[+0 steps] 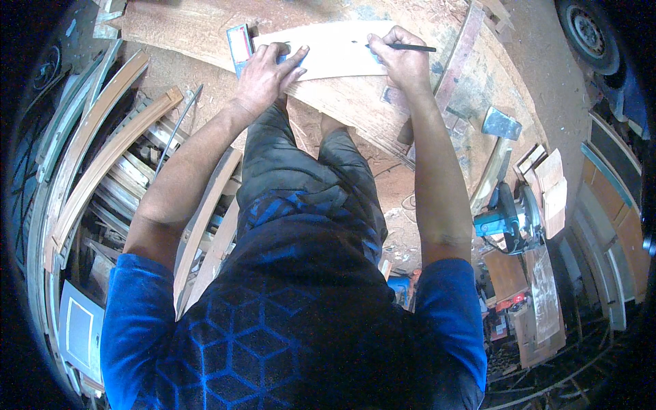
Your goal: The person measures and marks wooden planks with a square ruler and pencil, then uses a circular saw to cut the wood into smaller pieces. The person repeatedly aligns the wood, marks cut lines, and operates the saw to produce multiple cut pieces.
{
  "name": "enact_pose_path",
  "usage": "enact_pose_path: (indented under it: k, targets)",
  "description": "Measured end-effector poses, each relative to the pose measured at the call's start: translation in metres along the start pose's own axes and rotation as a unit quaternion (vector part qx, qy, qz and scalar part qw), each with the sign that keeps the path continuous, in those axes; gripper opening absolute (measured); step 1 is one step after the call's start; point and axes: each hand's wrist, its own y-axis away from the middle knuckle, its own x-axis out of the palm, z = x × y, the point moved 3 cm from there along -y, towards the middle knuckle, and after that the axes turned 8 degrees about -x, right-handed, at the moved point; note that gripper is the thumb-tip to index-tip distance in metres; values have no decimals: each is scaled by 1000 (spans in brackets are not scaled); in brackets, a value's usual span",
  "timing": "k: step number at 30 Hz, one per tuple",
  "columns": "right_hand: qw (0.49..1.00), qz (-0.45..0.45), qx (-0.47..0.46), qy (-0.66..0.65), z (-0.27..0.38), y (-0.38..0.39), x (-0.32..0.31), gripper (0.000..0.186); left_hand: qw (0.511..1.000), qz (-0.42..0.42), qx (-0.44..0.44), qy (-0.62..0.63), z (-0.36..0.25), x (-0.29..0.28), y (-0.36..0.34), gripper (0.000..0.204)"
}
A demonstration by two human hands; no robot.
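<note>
While the left hand [263,72] lies spread on the flat, pale wooden board [335,55], the right hand [404,63] pinches a thin black pencil [417,48] (maybe a pen). The board lies on the brown wooden worktop [181,27]; pressing firmly should help neat marks.

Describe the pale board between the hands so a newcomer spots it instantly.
Start at the broad brown work surface across the top of the picture. On it, spanning from the left hand to the right hand, which holds a dark pencil-like stick, lies the board. Its near-white face sets it apart from the browner wood around it.
</note>
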Motion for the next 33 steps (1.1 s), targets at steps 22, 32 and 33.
enact_pose_path:
  k: [22,32,33]
  targets:
    - [991,-71,17,-112,21,6,2,25,999,32,-14,-18,-6,-12,0,48]
    - [950,-148,92,-258,18,156,59,28,893,185,-316,263,-30,-15,-12,43]
    - [946,-134,143,-257,42,167,69,28,839,182,-361,365,-26,-2,-9,42]
